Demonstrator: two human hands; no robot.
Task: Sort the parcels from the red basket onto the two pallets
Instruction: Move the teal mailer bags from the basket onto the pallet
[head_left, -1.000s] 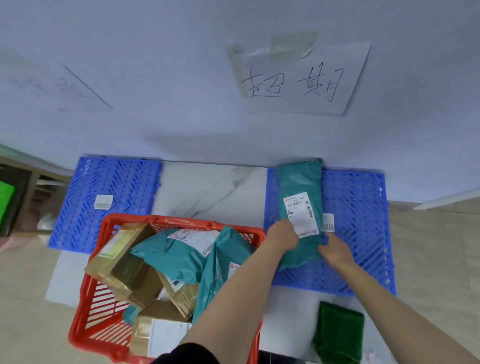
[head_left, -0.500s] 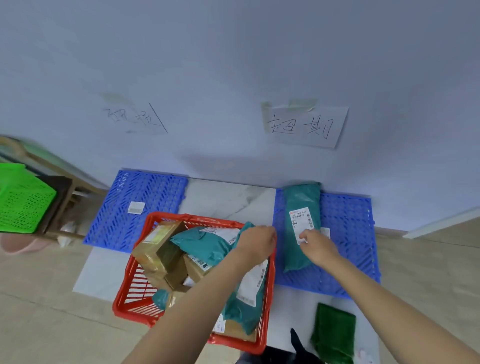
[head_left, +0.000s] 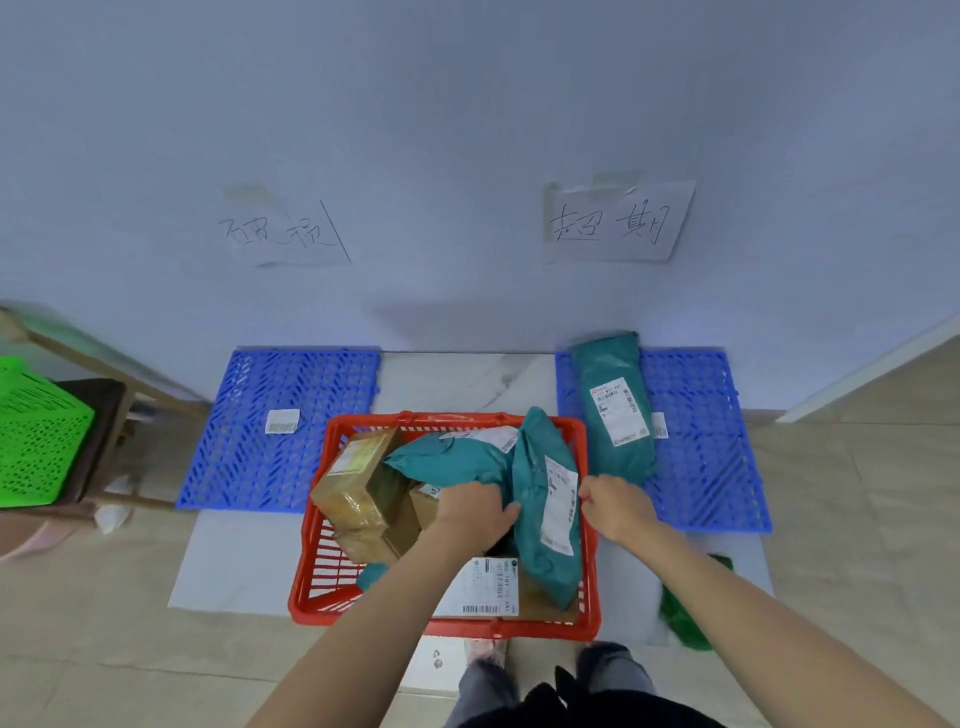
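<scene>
The red basket (head_left: 332, 561) sits on the floor in front of me, full of teal mailer bags and taped brown boxes (head_left: 358, 483). A long teal bag (head_left: 548, 514) with a white label stands tilted at the basket's right side. My left hand (head_left: 475, 512) grips its left edge. My right hand (head_left: 615, 506) touches its right side at the basket rim; how its fingers lie is unclear. Another teal bag (head_left: 615, 405) lies on the right blue pallet (head_left: 706, 447). The left blue pallet (head_left: 275, 431) carries only a small white label.
A wall stands behind the pallets with two handwritten paper signs (head_left: 618, 223). A green crate (head_left: 36, 431) sits on a wooden stand at the left. A green cloth (head_left: 685, 613) lies on the floor at the right. My feet are just behind the basket.
Both hands have left the teal bag on the right pallet and come back to the basket. The left hand now grips a teal bag there, and the right hand has joined it.
</scene>
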